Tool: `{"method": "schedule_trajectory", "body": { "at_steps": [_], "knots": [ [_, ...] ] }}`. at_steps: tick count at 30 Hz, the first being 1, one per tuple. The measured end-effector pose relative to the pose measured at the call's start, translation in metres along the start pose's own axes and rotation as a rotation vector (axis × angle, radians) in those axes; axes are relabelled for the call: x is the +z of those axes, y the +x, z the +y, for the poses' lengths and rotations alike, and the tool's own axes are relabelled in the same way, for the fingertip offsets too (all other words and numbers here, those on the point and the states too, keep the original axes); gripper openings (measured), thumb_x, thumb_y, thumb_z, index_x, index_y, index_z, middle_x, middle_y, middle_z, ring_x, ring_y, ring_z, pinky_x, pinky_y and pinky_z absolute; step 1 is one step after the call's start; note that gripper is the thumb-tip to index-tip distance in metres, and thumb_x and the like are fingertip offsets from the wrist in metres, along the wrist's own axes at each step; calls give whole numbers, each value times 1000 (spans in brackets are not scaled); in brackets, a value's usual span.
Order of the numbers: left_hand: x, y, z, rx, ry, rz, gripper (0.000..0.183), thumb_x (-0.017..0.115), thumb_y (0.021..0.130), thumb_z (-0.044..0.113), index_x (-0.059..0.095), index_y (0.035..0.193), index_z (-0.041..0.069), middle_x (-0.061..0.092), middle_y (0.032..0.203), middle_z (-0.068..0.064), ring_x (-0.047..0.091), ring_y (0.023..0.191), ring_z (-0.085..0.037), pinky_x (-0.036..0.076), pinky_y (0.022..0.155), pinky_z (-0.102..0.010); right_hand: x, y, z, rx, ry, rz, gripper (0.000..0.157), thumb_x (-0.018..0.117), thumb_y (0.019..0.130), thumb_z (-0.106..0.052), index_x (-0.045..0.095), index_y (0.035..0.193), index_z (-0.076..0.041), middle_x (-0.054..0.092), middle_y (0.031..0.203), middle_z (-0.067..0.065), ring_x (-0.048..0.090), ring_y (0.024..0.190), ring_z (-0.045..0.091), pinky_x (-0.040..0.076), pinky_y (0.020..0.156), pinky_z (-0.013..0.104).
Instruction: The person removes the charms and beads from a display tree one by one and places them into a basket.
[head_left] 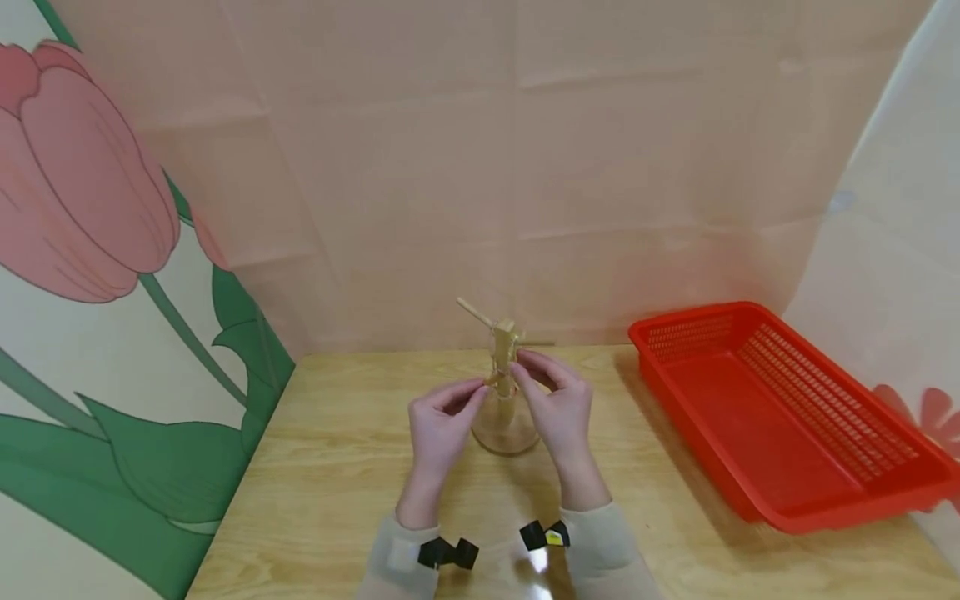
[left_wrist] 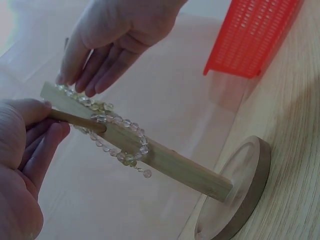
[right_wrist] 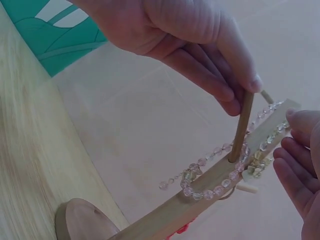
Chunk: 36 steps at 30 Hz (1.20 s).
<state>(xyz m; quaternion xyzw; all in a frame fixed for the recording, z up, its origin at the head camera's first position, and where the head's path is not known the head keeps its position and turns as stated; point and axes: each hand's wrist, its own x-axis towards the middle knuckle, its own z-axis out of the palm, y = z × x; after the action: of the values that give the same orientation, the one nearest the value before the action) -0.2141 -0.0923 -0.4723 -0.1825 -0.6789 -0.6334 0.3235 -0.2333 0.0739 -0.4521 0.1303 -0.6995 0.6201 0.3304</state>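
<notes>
A wooden stand [head_left: 506, 342] with a flat post, side pegs and a round base stands upright before me. In the left wrist view, my left hand [left_wrist: 25, 165] pinches the end of a peg [left_wrist: 75, 119] on the near side of the post. A bracelet of clear pinkish beads [right_wrist: 207, 194] hangs looped around that peg, its short tail dangling. Near the post's top, my right hand [right_wrist: 305, 155] pinches a strand of clear and yellowish beads [right_wrist: 270, 137] between thumb and fingers. Part of that strand lies behind the post and fingertips.
A red plastic basket [head_left: 731, 500] with perforated sides sits at the right on the wooden table [head_left: 330, 500]. Behind the stand hangs a plain pinkish backdrop [head_left: 420, 167]. Another peg [head_left: 474, 312] juts out to the upper left of the post.
</notes>
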Motion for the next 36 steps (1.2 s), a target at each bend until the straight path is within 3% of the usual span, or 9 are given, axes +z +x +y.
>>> {"method": "schedule_trajectory", "body": {
  "at_steps": [10, 15, 22, 27, 30, 36],
  "knots": [
    [-1, -3, 0, -13, -58, -27, 14, 83, 86, -14, 83, 96, -5, 81, 97, -16, 79, 86, -14, 68, 73, -30, 5, 1, -31, -48, 5, 18, 16, 83, 87, 12, 79, 102, 11, 79, 100, 23, 77, 87, 14, 63, 79, 15],
    [-2, -4, -1, -19, -70, -24, 18, 83, 84, -17, 83, 96, -4, 81, 96, -15, 79, 85, -15, 68, 72, -30, 7, 0, -30, -48, 1, 15, 15, 83, 86, 14, 79, 101, 12, 79, 99, 23, 76, 85, 14, 63, 78, 16],
    [-2, -1, 1, -19, -85, -38, 17, 83, 84, -17, 82, 97, -5, 80, 97, -18, 80, 85, -24, 68, 73, -33, 8, 2, -31, -36, -4, 34, 15, 84, 86, 12, 79, 100, 11, 79, 97, 23, 74, 84, 11, 62, 75, 14],
    [-2, 1, 2, -16, -91, -41, 17, 82, 84, -17, 83, 96, -5, 80, 96, -17, 79, 85, -15, 68, 73, -34, 8, 4, -32, -42, -15, 34, 13, 84, 87, 10, 80, 100, 10, 79, 97, 22, 74, 83, 11, 62, 75, 15],
    [-3, 1, 2, -20, -92, -45, 13, 83, 86, -13, 83, 96, -5, 81, 96, -15, 79, 86, -14, 69, 73, -34, 8, 6, -31, -63, -23, 36, 12, 84, 87, 9, 80, 98, 10, 79, 95, 21, 75, 81, 13, 62, 74, 15],
    [-3, 0, -2, -10, -94, -59, 14, 83, 86, -14, 82, 97, -5, 80, 97, -16, 80, 86, -21, 69, 74, -36, 8, 9, 2, -103, -71, 43, 9, 88, 89, -2, 84, 97, -1, 81, 94, 9, 76, 78, 20, 61, 72, 14]
  ]
}}
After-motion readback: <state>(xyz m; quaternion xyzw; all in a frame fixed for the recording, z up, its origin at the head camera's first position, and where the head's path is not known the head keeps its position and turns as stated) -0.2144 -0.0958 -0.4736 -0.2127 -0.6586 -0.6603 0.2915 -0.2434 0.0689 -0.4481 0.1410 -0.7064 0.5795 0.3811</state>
